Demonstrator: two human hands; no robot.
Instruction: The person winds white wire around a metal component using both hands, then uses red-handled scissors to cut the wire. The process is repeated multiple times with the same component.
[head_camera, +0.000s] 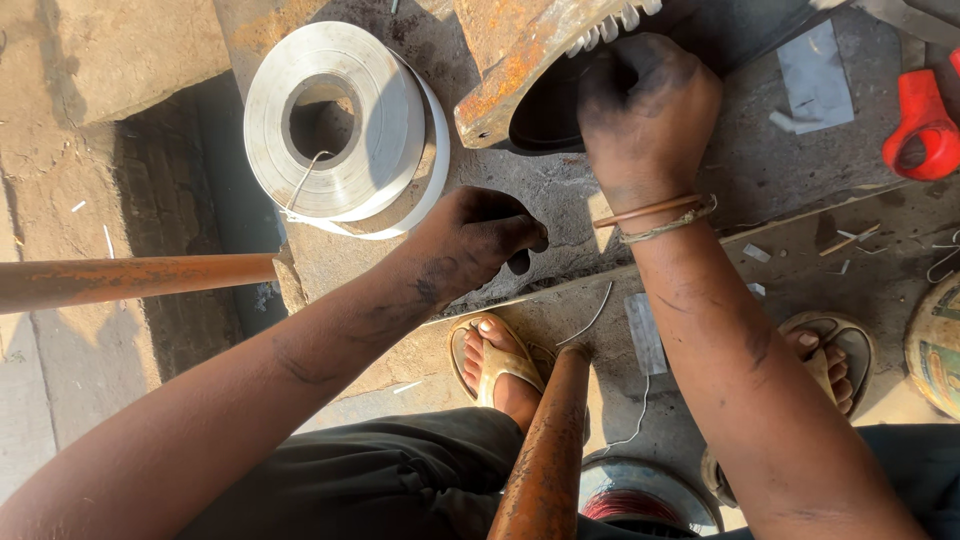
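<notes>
dark trousers and two forearms fill the near edge of the view, with a rusty pipe (545, 455) rising between the person's knees and a spool of red wire (632, 503) on the floor beside it.

the right hand (648, 110) has its fingers (612, 80) curled tight and pressed into the dark opening of a rusty motor housing (520, 50), right where the white insulation strips (610, 25) poke out of the slots; whether the fingers pinch one strip or only push on them i cannot tell, as the fingertips are buried in shadow. two bangles sit on that wrist. the left hand (478, 235) is closed in a loose fist just below and to the left of the housing, not touching it, its fingertips folded under so that anything held is hidden.

the housing lies up and away from the person, tilted, its open mouth facing down toward the hands. the right hand is already on it; the left hand is near but apart.

further out, a roll of white insulation tape (340, 125) lies flat on the concrete floor (130, 50) left of the housing. a second rusty pipe (130, 280) crosses from the left edge. a red plastic handle (922, 125) rests at the far right, and sandalled feet stand on the floor below the hands.
</notes>
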